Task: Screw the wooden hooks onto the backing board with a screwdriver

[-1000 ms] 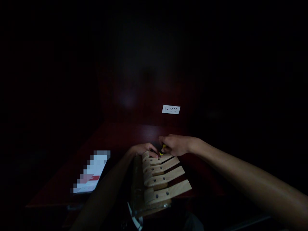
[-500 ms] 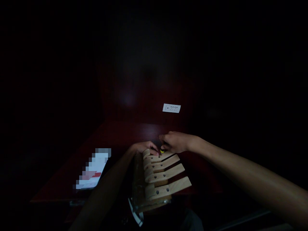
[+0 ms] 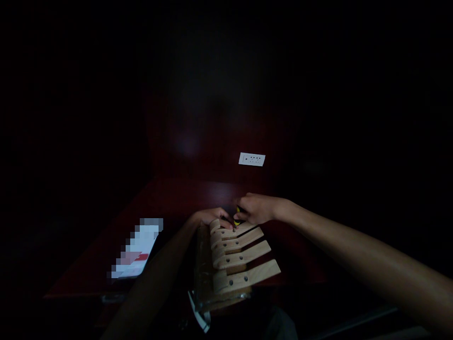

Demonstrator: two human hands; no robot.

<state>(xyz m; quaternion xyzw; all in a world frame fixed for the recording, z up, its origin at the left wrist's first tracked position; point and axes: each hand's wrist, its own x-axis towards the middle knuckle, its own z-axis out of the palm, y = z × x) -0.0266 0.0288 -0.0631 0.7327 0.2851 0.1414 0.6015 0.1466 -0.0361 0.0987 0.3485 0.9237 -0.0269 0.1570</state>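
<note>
My right hand (image 3: pixel 255 208) is closed around a yellow-and-black screwdriver (image 3: pixel 237 220), which points down at a dark fastener on the farthest pale wooden piece (image 3: pixel 244 230). Beside its tip, the fingers of my left hand (image 3: pixel 217 216) are bent over the far end of that same piece, seemingly gripping it; part of the grip is hidden. Several similar wooden pieces (image 3: pixel 247 275), each with a rounded left end, a flat right end and dark round fasteners, lie in a row. Under them is a brown block (image 3: pixel 203 283) with a shiny, plastic-like covering.
A lit phone or tablet screen (image 3: pixel 141 245), partly pixelated, lies left of my left forearm on the dark red table (image 3: pixel 88 274). A white socket plate (image 3: pixel 252 159) is on the wall behind. A white curved strip (image 3: pixel 200 316) hangs below the block's near end. Surroundings are very dark.
The screwdriver's yellow handle shows more between my right fingers, and the right hand has shifted slightly left. The left hand and the wooden pieces stay nearly still.
</note>
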